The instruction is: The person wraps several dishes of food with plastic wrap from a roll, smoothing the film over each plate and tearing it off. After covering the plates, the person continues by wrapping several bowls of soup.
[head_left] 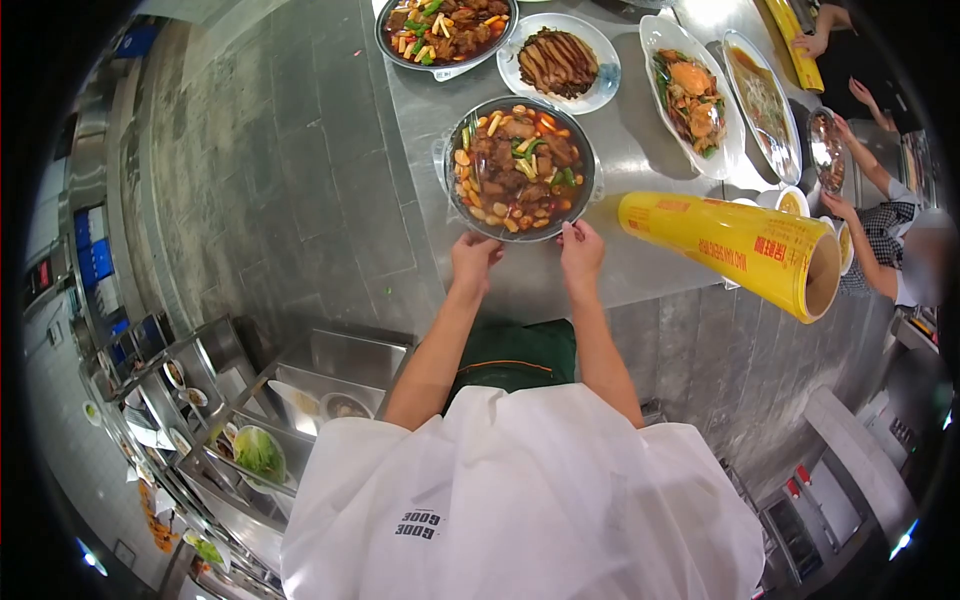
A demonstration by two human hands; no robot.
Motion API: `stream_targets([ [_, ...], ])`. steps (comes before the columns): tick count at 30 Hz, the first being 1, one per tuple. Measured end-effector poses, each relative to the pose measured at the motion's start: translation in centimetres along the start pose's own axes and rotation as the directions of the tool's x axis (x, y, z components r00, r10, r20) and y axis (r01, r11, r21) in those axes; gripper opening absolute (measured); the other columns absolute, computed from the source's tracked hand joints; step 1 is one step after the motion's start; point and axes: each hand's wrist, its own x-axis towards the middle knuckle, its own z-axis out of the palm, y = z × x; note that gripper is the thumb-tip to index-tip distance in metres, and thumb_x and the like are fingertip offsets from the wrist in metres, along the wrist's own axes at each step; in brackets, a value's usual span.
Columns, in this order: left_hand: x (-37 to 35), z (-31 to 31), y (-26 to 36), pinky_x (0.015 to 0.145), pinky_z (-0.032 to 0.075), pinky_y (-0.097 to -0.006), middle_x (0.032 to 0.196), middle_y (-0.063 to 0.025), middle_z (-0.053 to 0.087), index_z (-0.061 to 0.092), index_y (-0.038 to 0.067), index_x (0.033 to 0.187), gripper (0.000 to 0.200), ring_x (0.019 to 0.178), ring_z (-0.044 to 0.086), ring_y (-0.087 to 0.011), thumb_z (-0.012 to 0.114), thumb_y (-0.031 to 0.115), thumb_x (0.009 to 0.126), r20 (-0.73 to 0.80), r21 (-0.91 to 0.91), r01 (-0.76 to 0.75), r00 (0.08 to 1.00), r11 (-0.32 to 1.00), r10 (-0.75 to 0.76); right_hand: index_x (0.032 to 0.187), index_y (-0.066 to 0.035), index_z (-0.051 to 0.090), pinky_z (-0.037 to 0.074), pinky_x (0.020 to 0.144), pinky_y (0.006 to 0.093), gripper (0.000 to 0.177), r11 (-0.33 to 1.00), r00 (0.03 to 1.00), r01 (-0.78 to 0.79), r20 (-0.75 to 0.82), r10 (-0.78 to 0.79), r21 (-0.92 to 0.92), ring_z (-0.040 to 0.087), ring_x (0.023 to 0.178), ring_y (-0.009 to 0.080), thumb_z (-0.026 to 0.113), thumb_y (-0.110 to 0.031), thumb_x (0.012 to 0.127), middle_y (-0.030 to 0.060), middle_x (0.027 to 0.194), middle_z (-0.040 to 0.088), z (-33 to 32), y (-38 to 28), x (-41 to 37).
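Note:
A round dark-rimmed dish of braised meat with peppers and peanuts [522, 168] sits on the steel table, clear cling film [447, 165] stretched over it and sticking out past its rim. At its near left edge, my left hand [474, 262] is closed, the fingertips pinching the film. My right hand [581, 249] pinches the film in the same way at the near right edge. The film between the fingers is thin and hard to make out. To the right lies a big yellow roll of cling film [730, 250], its hollow core facing the near right.
Along the steel table [625, 150] stand a similar meat dish [447, 28], a plate of sliced meat [558, 64] and two oval platters [692, 100]. Co-workers' arms [865, 150] handle a dish at the right. A steel rack [330, 350] with food stands at lower left.

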Motion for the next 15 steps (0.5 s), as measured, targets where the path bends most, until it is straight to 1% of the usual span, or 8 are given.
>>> stream_targets([
  [1, 0.2, -0.1, 0.0, 0.08, 0.063, -0.0336, 0.098, -0.0102, 0.07, 0.061, -0.004, 0.109, 0.02, 0.087, 0.073, -0.0227, 0.071, -0.002, 0.092, -0.013, 0.045, 0.028, 1.0, 0.999, -0.028, 0.119, 0.01, 0.068, 0.056, 0.071, 0.0262, 0.025, 0.999, 0.999, 0.032, -0.009, -0.032, -0.001, 0.068, 0.076, 0.0111, 0.065, -0.009, 0.102, 0.0071, 0.091, 0.073, 0.1, 0.4, 0.1],
  [3, 0.6, -0.1, 0.0, 0.083, 0.063, -0.0346, 0.102, -0.0117, 0.07, 0.061, -0.005, 0.11, 0.021, 0.09, 0.073, -0.0236, 0.071, -0.002, 0.092, -0.061, -0.002, 0.068, 0.996, 0.998, -0.068, 0.12, 0.01, 0.068, 0.056, 0.07, 0.0262, 0.026, 0.998, 0.998, 0.065, -0.015, -0.065, -0.001, 0.068, 0.076, 0.0107, 0.065, -0.009, 0.102, 0.007, 0.091, 0.074, 0.4, 0.7, 0.2],
  [5, 0.7, -0.2, 0.1, 0.086, 0.063, -0.0355, 0.106, -0.0131, 0.07, 0.061, -0.006, 0.112, 0.023, 0.093, 0.073, -0.0245, 0.071, -0.002, 0.092, -0.106, -0.049, 0.109, 0.988, 0.993, -0.114, 0.11, 0.009, 0.07, 0.055, 0.066, 0.0278, 0.02, 0.996, 0.992, 0.093, -0.082, -0.092, 0.012, 0.07, 0.072, 0.0122, 0.065, -0.009, 0.101, 0.0086, 0.084, 0.075, 0.6, 0.4, 0.0],
  [7, 2.1, -1.1, -0.6, 0.094, 0.062, -0.0393, 0.11, -0.0161, 0.07, 0.059, -0.009, 0.115, 0.027, 0.105, 0.071, -0.0279, 0.07, -0.002, 0.092, -0.014, -0.232, 0.142, 0.989, 0.962, -0.149, 0.11, 0.008, 0.07, 0.055, 0.067, 0.0277, 0.02, 0.996, 0.993, 0.094, -0.077, -0.094, -0.01, 0.07, 0.072, 0.0122, 0.065, -0.009, 0.101, 0.0083, 0.084, 0.075, 0.5, 0.2, 0.0],
  [10, 2.8, -1.5, -0.5, 0.102, 0.058, -0.0457, 0.119, -0.0204, 0.068, 0.058, -0.009, 0.12, 0.027, 0.115, 0.067, -0.0329, 0.063, 0.002, 0.096, 0.002, -0.261, 0.196, 0.979, 0.945, -0.202, 0.108, 0.007, 0.071, 0.055, 0.067, 0.0281, 0.019, 0.994, 0.993, 0.095, -0.071, -0.099, -0.049, 0.07, 0.072, 0.0123, 0.065, -0.009, 0.1, 0.0084, 0.082, 0.074, 0.3, -0.2, -0.1],
  [11, 3.1, -1.7, -0.1, 0.102, 0.058, -0.0457, 0.119, -0.0204, 0.068, 0.058, -0.009, 0.12, 0.027, 0.115, 0.067, -0.0329, 0.063, 0.002, 0.096, 0.003, -0.262, 0.194, 0.98, 0.945, -0.2, 0.107, 0.007, 0.071, 0.054, 0.067, 0.0287, 0.019, 0.994, 0.993, 0.094, -0.071, -0.098, -0.064, 0.07, 0.071, 0.0124, 0.065, -0.009, 0.1, 0.0088, 0.081, 0.074, 0.3, -0.3, -0.1],
  [13, 2.6, -1.4, 2.4, 0.105, 0.056, -0.0515, 0.125, -0.0242, 0.065, 0.057, -0.008, 0.119, 0.026, 0.117, 0.066, -0.0375, 0.055, 0.01, 0.1, 0.017, -0.473, 0.275, 0.953, 0.837, -0.303, 0.106, 0.006, 0.071, 0.054, 0.066, 0.0295, 0.018, 0.987, 0.99, 0.105, -0.081, -0.115, -0.118, 0.07, 0.071, 0.0128, 0.065, -0.01, 0.1, 0.0091, 0.08, 0.074, 0.3, -0.5, -0.1],
  [15, 1.7, -1.8, 4.9, 0.106, 0.055, -0.0525, 0.125, -0.0248, 0.063, 0.056, -0.006, 0.119, 0.026, 0.116, 0.065, -0.0383, 0.052, 0.013, 0.1, 0.021, -0.506, 0.252, 0.96, 0.825, -0.28, 0.105, 0.006, 0.071, 0.054, 0.066, 0.0304, 0.018, 0.979, 0.988, 0.111, -0.088, -0.128, -0.172, 0.07, 0.07, 0.0132, 0.065, -0.01, 0.1, 0.0095, 0.079, 0.074, 0.4, -0.5, -0.3],
])
